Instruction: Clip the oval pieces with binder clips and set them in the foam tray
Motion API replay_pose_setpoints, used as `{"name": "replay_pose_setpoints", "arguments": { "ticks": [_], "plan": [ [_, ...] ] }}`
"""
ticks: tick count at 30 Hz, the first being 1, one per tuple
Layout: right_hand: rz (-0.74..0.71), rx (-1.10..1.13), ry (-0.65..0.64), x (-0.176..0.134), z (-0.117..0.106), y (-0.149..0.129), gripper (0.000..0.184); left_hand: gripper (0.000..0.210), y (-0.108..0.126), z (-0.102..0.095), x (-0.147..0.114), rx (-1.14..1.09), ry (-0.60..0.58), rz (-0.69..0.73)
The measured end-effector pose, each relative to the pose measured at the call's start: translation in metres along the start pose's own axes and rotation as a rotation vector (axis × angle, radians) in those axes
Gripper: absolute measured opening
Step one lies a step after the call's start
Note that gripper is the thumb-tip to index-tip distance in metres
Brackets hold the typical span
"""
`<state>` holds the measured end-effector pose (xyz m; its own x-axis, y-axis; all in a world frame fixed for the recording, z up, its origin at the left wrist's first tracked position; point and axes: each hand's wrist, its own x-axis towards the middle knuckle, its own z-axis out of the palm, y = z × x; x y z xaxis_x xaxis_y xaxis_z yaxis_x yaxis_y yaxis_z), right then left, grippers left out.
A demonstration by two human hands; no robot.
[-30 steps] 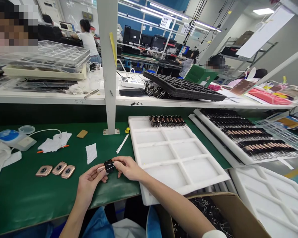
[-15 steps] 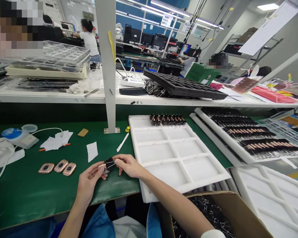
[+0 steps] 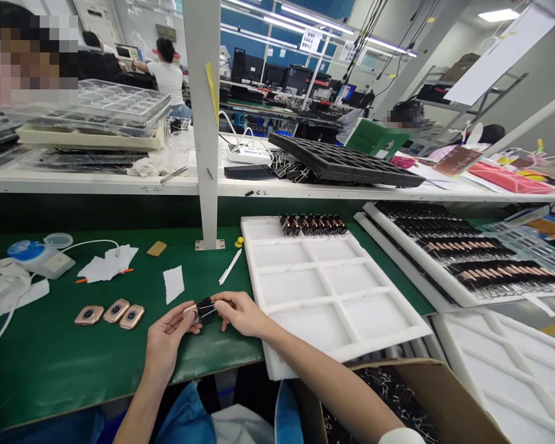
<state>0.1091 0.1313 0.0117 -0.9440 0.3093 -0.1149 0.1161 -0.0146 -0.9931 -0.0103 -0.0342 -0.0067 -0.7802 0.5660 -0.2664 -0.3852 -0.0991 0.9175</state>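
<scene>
Between the fingers of my left hand (image 3: pixel 169 333) is a rose-gold watch case (image 3: pixel 193 313), partly covered by the thumb. A black binder clip (image 3: pixel 206 308) sits against the right side of this case. My right hand (image 3: pixel 241 313) pinches the clip's wire handles, fingers closed. To the left on the green mat (image 3: pixel 106 364) lie several of the same kind: three loose rose-gold watch cases (image 3: pixel 116 310), backs up. A white foam tray (image 3: pixel 289 282) is right of my hands, with a row of clipped watch cases (image 3: pixel 313 224) in its far compartments.
A torn paper slip (image 3: pixel 173 284) and a white pen (image 3: pixel 230 266) lie beyond my hands. At the right stands another foam tray (image 3: pixel 462 296) full of clipped cases. A cardboard box (image 3: pixel 448 394) of binder clips is below the table edge. A metal post (image 3: pixel 202 123) rises behind.
The view has shifted slightly. My hands keep nearly the same pose, with the watch case and binder clip still held between them.
</scene>
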Motion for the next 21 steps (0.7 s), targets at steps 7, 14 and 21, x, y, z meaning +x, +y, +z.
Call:
{"name": "replay_pose_setpoints", "arguments": {
  "ticks": [7, 14, 21],
  "plan": [
    [-0.002, -0.144, 0.006, -0.005, 0.002, -0.021, 0.040, 0.050, 0.000, 0.000, 0.000, 0.002, 0.000, 0.010],
    [-0.601, -0.572, 0.892, -0.100, -0.025, -0.035, 0.031, 0.058, 0.005, -0.005, -0.003, -0.063, -0.021, 0.005],
    [-0.056, -0.404, 2.005, -0.260, -0.067, 0.067, 0.029, 0.058, 0.003, -0.008, 0.001, -0.053, 0.024, -0.058]
  ]
}}
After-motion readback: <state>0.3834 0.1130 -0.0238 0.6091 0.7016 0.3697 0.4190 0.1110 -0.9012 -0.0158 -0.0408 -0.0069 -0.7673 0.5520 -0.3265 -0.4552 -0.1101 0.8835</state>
